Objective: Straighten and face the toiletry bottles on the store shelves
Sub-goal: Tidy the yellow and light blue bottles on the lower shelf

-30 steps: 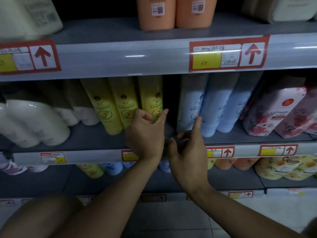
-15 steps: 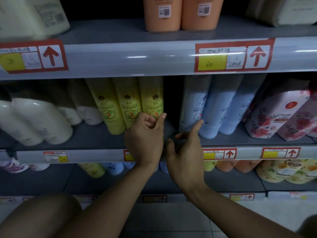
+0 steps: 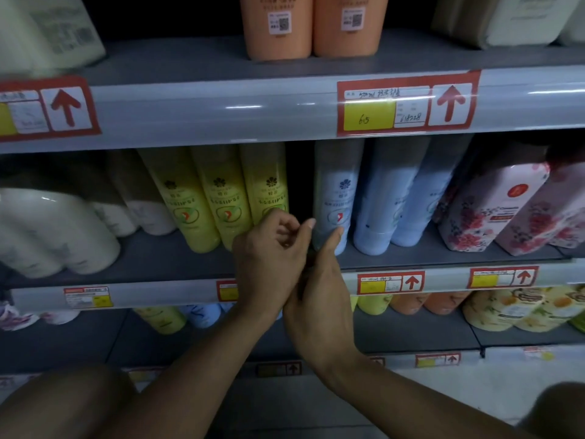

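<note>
Yellow plastic bottles (image 3: 221, 198), three; pale-blue bottles (image 3: 383, 198), three. Your right hand (image 3: 319, 289) grips the leftmost blue one's base; your left hand (image 3: 269, 255) is loosely curled, holding nothing.

Grey metal store shelving in dim light, three tiers visible. The upper shelf rail (image 3: 221, 112) carries a red-bordered price tag (image 3: 406, 104) with a yellow panel and red up-arrow; a matching tag (image 3: 47, 106) sits at the rail's left end. Below this rail, the middle shelf rail (image 3: 158, 296) bears smaller tags. Pale floor tile (image 3: 459, 391) shows beneath the lowest shelf, at lower right.
</note>
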Tool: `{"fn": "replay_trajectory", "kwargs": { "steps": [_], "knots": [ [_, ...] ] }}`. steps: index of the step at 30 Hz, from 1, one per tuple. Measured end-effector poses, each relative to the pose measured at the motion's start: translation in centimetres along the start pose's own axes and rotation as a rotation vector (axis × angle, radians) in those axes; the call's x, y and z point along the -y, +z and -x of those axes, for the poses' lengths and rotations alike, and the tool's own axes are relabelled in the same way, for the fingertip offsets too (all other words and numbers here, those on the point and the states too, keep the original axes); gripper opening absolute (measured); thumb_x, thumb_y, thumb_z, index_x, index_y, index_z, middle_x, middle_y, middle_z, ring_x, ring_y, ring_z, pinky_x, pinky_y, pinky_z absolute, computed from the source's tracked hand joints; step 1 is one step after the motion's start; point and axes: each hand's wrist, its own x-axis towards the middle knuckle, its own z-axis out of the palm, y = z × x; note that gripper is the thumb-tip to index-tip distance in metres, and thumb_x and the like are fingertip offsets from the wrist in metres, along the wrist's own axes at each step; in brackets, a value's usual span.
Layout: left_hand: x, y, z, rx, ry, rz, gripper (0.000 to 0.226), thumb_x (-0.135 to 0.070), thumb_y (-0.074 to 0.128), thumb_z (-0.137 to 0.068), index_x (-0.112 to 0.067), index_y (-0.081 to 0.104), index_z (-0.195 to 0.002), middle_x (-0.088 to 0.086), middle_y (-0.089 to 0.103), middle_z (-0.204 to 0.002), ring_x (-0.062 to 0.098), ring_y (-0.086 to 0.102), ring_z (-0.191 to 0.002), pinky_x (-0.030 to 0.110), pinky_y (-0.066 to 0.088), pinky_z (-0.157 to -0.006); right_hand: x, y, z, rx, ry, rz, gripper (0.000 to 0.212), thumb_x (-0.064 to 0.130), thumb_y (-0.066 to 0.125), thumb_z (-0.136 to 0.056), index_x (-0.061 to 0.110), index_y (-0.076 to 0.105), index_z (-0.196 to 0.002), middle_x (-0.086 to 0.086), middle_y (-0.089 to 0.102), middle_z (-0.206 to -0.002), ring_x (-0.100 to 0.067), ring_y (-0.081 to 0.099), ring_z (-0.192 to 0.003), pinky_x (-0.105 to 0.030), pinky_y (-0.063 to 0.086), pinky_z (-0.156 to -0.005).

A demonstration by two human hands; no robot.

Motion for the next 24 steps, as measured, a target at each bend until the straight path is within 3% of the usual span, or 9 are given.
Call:
{"fn": "replay_trajectory", "kwargs": {
  "steps": [2,4,7,9,12,16,24],
  "knots": [
    [-0.1,0.3,-0.1,0.121,-0.04,0.042,0.029,-0.034,0.084,-0.086,-0.018,0.076,-0.109,-0.009,0.079,-0.094,-0.002,0.073,-0.084,0.024,0.063,-0.075,-0.2,-0.4,0.2,0.007,-0.002,0.001,0.1,0.044,0.047,-0.091,0.034,-0.027,-0.158,-0.004,0.054,-0.142,-0.019,0.066,-0.106,-0.044,0.057,-0.078],
    [0.1,0.8,0.0,0.184,-0.078,0.048,0.048,-0.038,0.086,-0.083,-0.02,0.072,-0.125,-0.006,0.079,-0.111,0.0,0.074,-0.097,0.028,0.064,-0.084,-0.7,-0.9,0.2,-0.029,0.01,-0.041,0.094,0.035,0.053,-0.094,0.034,-0.012,-0.162,-0.002,0.057,-0.14,-0.019,0.067,-0.105,-0.046,0.058,-0.079],
    [0.0,1.5,0.2,0.226,-0.111,0.029,0.064,-0.04,0.09,-0.077,-0.022,0.065,-0.133,-0.002,0.077,-0.118,0.004,0.074,-0.101,0.031,0.064,-0.084,-1.7,-2.3,-0.1,-0.19,0.034,-0.088,0.06,0.019,0.055,-0.098,0.027,0.033,-0.154,0.003,0.061,-0.125,-0.011,0.063,-0.105,-0.037,0.055,-0.086],
    [0.0,1.9,0.4,0.214,-0.131,0.03,0.067,-0.039,0.093,-0.073,-0.024,0.063,-0.131,-0.001,0.077,-0.115,0.004,0.074,-0.097,0.034,0.065,-0.08,-2.5,-3.9,-0.9,-0.322,0.055,-0.079,0.047,0.011,0.057,-0.097,0.019,0.044,-0.142,0.003,0.059,-0.115,-0.01,0.059,-0.102,-0.032,0.05,-0.089],
    [0.1,2.5,0.4,0.184,-0.149,0.051,0.063,-0.033,0.094,-0.073,-0.022,0.063,-0.127,0.0,0.077,-0.11,0.006,0.075,-0.092,0.036,0.066,-0.074,-4.2,-6.4,-2.3,-0.414,0.083,-0.037,0.041,0.01,0.059,-0.096,0.016,0.046,-0.135,-0.001,0.057,-0.109,-0.019,0.06,-0.097,-0.042,0.052,-0.087],
    [0.0,2.8,0.5,0.182,-0.155,0.076,0.06,-0.028,0.093,-0.076,-0.019,0.064,-0.128,0.002,0.077,-0.111,0.005,0.075,-0.093,0.035,0.066,-0.075,-5.9,-8.7,-3.0,-0.407,0.134,-0.005,0.04,0.019,0.062,-0.098,0.02,0.045,-0.134,0.001,0.06,-0.107,-0.019,0.063,-0.094,-0.049,0.054,-0.085],
    [-0.7,2.6,1.1,0.174,-0.119,0.058,0.059,-0.032,0.089,-0.081,-0.016,0.065,-0.132,0.0,0.077,-0.113,0.004,0.074,-0.094,0.034,0.066,-0.077,-6.5,-10.3,-2.9,-0.377,0.097,0.068,0.038,0.024,0.066,-0.096,0.022,0.051,-0.13,0.003,0.058,-0.111,-0.018,0.062,-0.096,-0.046,0.055,-0.083]
  ]
}}
